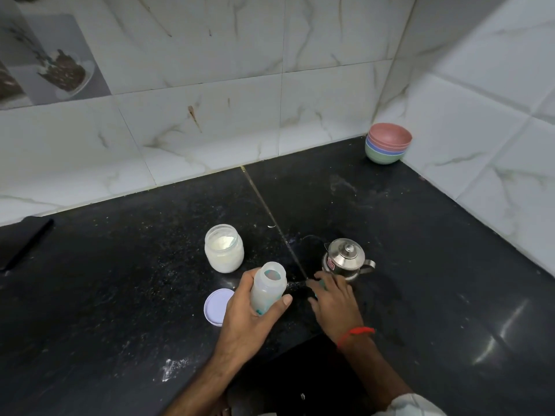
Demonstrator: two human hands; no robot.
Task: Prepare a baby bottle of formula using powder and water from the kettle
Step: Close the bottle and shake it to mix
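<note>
My left hand [246, 322] grips a translucent baby bottle [268, 285] with teal print. It is held upright just above the black counter, and its top is open with no teat on. My right hand [333, 304] lies palm down on the counter to the right of the bottle. Its fingers curl over a small teal cap [322, 284] that is mostly hidden. Just beyond those fingers stands a small steel kettle [345, 259] with its lid on. An open glass jar of white powder [223, 249] stands behind the bottle, and its pale lid [214, 306] lies flat beside my left hand.
A stack of coloured bowls [387, 144] sits in the far right corner against the tiled walls. A dark flat object [21, 244] lies at the left edge. White powder specks [172, 367] dot the black counter [435, 265] near its front.
</note>
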